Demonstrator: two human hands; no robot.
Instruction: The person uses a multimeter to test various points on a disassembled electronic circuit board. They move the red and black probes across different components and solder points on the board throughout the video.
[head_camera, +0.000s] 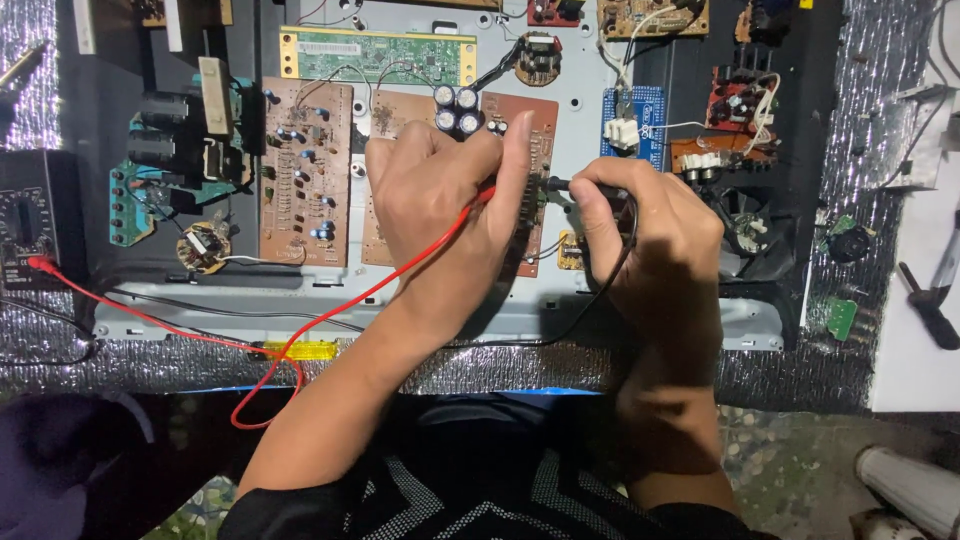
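**A:** Where does the work sit from the hands?

**B:** Directly under them. The brown rectangular circuit board (537, 150) lies on the grey metal chassis (580, 300), long axis running away from the person, toward the top of the view. Both hands meet over its near half.

**A:** What are they gripping?

**B:** The left hand (440, 215) is curled shut around the red test probe (487, 193); its thumb stretches up along the board's left side, and the thin red lead (330, 318) trails back to the dark multimeter (30, 215) at the left edge. The right hand (650, 225) is closed, pen-style, on the black test probe (560, 184), tip pointing left at the board's right edge.

**A:** Which is nearer the board?

**B:** The left covers more of it. The right comes in from the side, only its probe tip reaching the edge. The two tips look close together, though the left one is mostly hidden behind the thumb.

**A:** Room to move?

**B:** Tight at the far end: a cluster of dark cylindrical capacitors (455, 108) stands just beyond the left knuckles. A tan perforated board (305, 170) lies to the left, a small blue board with white connectors (632, 120) up to the right. Toward the person, the chassis rim offers barer ground.
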